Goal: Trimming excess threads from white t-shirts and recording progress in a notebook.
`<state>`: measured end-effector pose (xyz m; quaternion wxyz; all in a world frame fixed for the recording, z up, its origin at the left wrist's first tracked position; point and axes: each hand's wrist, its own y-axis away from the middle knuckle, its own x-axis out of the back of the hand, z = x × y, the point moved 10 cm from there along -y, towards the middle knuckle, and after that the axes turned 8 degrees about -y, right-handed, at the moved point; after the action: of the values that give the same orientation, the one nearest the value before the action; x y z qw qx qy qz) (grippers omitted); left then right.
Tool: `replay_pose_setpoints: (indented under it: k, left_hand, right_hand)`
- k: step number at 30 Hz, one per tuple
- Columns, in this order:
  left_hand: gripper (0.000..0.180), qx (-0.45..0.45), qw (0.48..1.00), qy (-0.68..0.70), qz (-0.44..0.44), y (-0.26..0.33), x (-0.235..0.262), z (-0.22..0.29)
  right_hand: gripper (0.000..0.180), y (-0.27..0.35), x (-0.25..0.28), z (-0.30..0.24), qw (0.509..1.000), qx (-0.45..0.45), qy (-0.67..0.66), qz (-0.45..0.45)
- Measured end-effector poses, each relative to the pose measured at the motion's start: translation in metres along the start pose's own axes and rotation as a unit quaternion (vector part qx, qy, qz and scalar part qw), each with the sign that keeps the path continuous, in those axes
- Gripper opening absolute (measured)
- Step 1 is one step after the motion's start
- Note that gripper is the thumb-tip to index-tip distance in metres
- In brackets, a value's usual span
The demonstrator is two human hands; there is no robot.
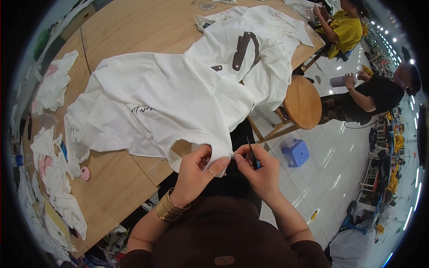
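A white garment [154, 87] lies rumpled over the table's near edge, its neck-like opening turned toward me. My left hand [196, 172] is closed on the fabric beside this opening, thumb on top. Just right of it, my right hand [261, 172] pinches the garment's edge between thumb and forefinger. Tucked in that same hand are small thread snips [251, 156] with a dark pointed blade angled upward and a bit of blue at the handle. Dark lettering shows on the garment's left part. Beyond it spreads more white cloth [268, 49] with a dark brown print.
The wooden table [120, 178] carries white scraps [53, 174] and a small pink disc [85, 173] at left. On the right stand a round wooden stool [301, 102] and a blue plastic stool [296, 152]. Two people are nearby, one holding a greyish tumbler [338, 81].
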<state>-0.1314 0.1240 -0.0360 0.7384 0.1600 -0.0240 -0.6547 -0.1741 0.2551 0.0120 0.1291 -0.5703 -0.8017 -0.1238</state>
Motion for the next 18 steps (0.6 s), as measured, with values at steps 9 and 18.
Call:
replay_pose_setpoints:
  k: [9,18]
  left_hand:
    - [0.014,-0.029,0.998,-0.056,0.025,-0.001,0.006,0.008]
    - [0.021,0.045,0.998,0.042,0.011,-0.002,0.010,0.001]
  right_hand:
    - [0.011,-0.009,-0.010,0.019,0.980,-0.119,-0.156,-0.040]
    - [0.015,-0.010,-0.021,0.016,0.984,-0.039,-0.161,-0.059]
